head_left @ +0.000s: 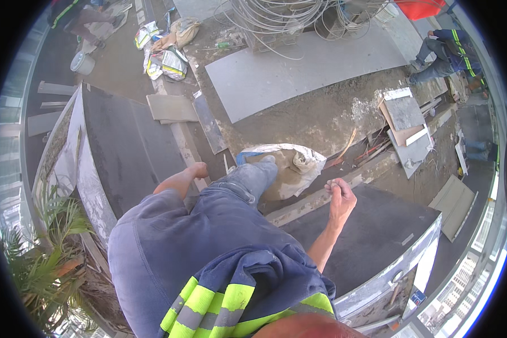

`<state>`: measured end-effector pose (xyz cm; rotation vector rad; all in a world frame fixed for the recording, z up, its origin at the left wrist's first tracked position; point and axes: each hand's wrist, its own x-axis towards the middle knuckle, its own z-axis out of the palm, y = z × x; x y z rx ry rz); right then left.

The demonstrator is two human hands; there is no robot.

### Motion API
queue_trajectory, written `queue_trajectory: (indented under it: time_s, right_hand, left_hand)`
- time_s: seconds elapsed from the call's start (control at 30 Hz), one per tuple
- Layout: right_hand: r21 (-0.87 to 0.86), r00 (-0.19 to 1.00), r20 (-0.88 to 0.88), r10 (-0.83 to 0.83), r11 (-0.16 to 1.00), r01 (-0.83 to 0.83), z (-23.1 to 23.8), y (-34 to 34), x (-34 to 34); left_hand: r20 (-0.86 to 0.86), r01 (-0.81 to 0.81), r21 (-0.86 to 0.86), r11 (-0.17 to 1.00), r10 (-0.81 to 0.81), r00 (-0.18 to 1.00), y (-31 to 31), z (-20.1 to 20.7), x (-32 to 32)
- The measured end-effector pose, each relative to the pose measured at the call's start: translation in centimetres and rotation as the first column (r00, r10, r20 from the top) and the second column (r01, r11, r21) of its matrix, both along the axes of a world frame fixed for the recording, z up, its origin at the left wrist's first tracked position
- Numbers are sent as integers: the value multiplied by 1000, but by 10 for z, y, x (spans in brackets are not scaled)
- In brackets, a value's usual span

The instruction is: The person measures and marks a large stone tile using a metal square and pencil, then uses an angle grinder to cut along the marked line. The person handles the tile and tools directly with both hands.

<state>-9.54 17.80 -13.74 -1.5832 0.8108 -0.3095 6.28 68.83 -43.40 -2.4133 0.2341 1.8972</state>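
My left hand (196, 170) is closed in a small fist beside my left hip, above the edge of a dark slab (127, 132). It shows nothing in it. My right hand (341, 196) is raised out to the right, its fingers curled in toward the thumb and no object visible in them. Below it lies another dark slab (366, 225). Between my hands is an open white sack (312, 159) with grey-brown powdery material in and around it. A trousered leg (248, 179) reaches to the sack, its foot partly hidden there. Neither hand touches the sack.
Ahead lie a large grey sheet (298, 73) and coiled wire (287, 17). Stacked boards (405, 121) lie right, near a crouching co-worker (448, 56). Crumpled bags (166, 53) and a white bucket (83, 63) are far left. A palm plant (45, 253) stands near left.
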Motion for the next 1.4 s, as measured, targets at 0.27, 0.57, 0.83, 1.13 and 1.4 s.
queue_trajectory:
  time_s: [0.27, 0.57, 0.83, 1.13, 1.4]
  right_hand:
    - [-38, 956, -40, 291, 956, -292, 24, -32, 179]
    - [-105, 683, -243, 689, 681, -725, 21, -22, 419]
    - [-582, 591, -37, 806, 463, -668, 2, 20, 788]
    - [-861, 660, -428, 617, -57, -505, 83, 16, 1264]
    - [-814, 613, -488, 621, -70, -577, 105, 47, 1289]
  left_hand:
    - [46, -661, -608, 439, 851, 523, -90, 75, 73]
    - [28, -624, -776, 90, 994, 108, -98, 131, 144]
    - [229, -483, -856, 183, 973, -36, -120, 164, 357]
    - [117, -546, -833, 85, 993, -24, -151, 209, 576]
    - [100, -587, -787, -190, 900, -425, -138, 170, 545]
